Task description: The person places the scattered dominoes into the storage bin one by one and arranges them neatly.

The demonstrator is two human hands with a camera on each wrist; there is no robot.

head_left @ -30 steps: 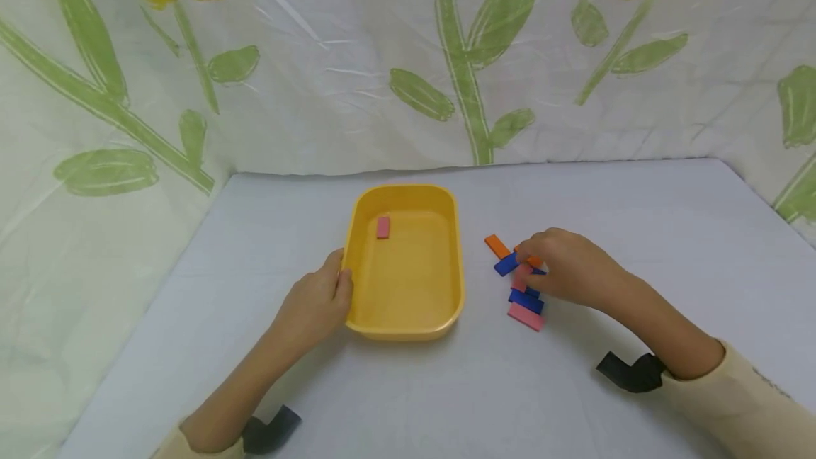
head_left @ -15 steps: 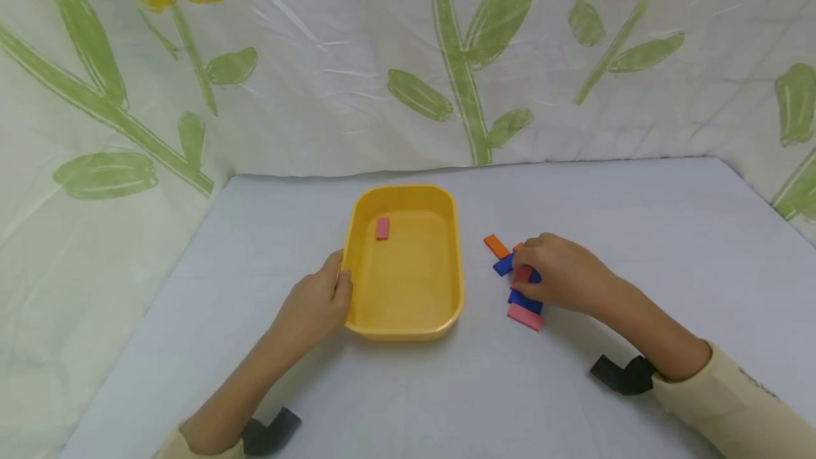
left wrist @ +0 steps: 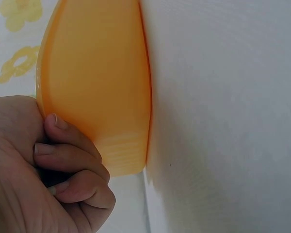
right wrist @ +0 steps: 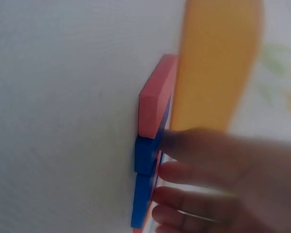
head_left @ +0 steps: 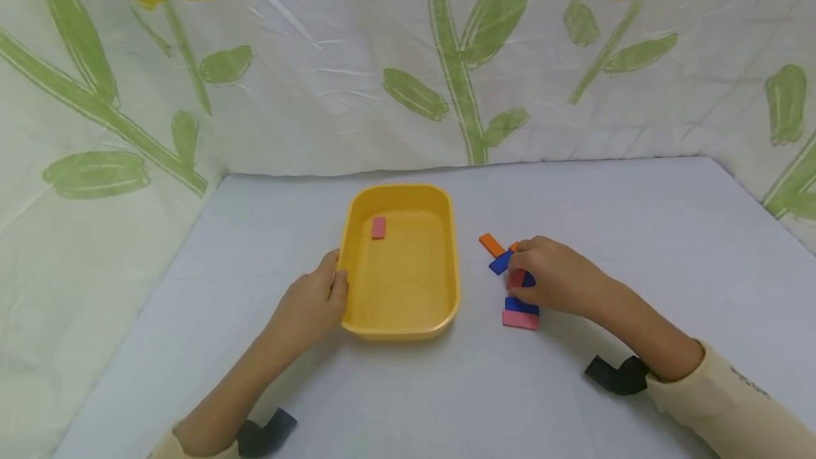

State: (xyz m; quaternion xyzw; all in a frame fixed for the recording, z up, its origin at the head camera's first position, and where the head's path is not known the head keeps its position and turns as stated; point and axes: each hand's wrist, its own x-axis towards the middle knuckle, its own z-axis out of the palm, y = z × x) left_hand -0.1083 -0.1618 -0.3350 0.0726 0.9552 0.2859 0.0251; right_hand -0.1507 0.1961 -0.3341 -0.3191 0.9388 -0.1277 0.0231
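My left hand [head_left: 314, 298] holds the left side of a yellow plastic basin [head_left: 408, 282], fingers curled under its rim in the left wrist view. One pink block [head_left: 379, 227] lies on the basin floor. Right of the basin, my right hand [head_left: 557, 275] is over a loose cluster of small flat blocks, pinching a pink block [head_left: 515, 278] between thumb and fingers. Under that hand a blue block [head_left: 528, 279] is partly hidden. A blue block [head_left: 522, 305] and another pink block [head_left: 520, 320] lie side by side nearer the front.
At the cluster's far side lie an orange block [head_left: 491, 245], a blue block [head_left: 500, 262] and a mostly covered orange block [head_left: 513, 246]. The white tabletop [head_left: 408, 402] ends at a sheet [head_left: 319, 91] painted with flowers.
My right hand has shifted slightly toward the front and closed on the pink block. The front blue and pink blocks have turned a little straighter. The left hand still holds the basin.
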